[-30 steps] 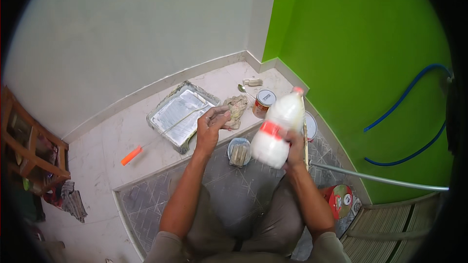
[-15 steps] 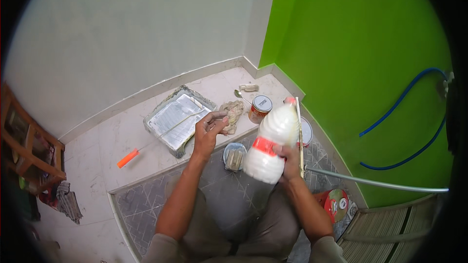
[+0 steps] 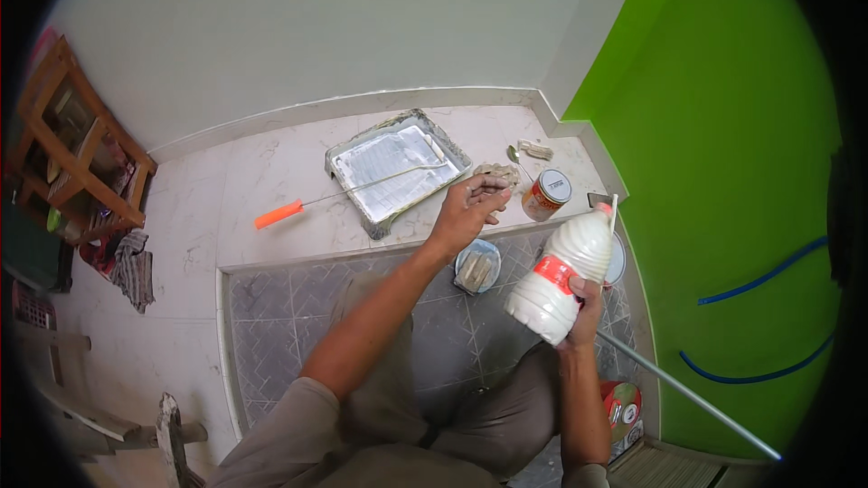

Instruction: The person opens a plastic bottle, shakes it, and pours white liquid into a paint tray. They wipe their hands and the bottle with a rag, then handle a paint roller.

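My right hand (image 3: 586, 307) grips a large white plastic bottle (image 3: 565, 258) with a red label and red cap, tilted with its cap up and to the right. My left hand (image 3: 472, 208) is raised to the bottle's left, fingers loosely bent and apart, with nothing visible in it. Beyond that hand lies a crumpled stained rag (image 3: 499, 172) on the ledge. A small tin can (image 3: 542, 208) with a white lid stands close behind the bottle. To the left, a paint tray (image 3: 336, 172) coated in white holds a paint roller with an orange handle (image 3: 278, 214).
On the grey tiles below the ledge sits a blue-rimmed bowl (image 3: 477, 267) with a block in it. A metal pole (image 3: 692, 400) slants at the right, near the green wall and blue hose (image 3: 759, 378). A wooden rack (image 3: 90, 158) stands far left.
My view has swung, so the ledge and tray appear farther right and higher. My right hand still holds the bottle; my left hand stays raised, its fingers slightly more curled.
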Motion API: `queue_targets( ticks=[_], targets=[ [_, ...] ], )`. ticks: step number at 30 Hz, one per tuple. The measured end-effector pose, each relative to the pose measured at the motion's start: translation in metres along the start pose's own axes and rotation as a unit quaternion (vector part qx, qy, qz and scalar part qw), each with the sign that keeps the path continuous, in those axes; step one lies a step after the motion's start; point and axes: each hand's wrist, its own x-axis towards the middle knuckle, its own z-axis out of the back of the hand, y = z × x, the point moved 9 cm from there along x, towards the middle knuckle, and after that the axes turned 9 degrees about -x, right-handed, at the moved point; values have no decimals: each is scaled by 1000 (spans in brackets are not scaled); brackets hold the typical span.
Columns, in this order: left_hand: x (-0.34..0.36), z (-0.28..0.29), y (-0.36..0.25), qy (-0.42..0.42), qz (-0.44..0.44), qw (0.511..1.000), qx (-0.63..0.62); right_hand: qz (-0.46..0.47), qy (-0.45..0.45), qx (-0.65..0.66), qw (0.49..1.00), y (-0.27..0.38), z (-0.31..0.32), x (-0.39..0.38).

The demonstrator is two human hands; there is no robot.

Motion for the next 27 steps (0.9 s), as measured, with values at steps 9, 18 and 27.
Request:
queue_targets(
  ticks=[9,18,27],
  targets=[
    [-5,6,6,24,3,1000,12,-11,15,-36,999,0,7,-5],
    [-8,3,-6,23,-3,1000,20,-65,41,-80,994,-14,56,17],
    [-7,9,-1,-10,19,999,24,-117,10,-63,991,-19,17,11]
  ],
)
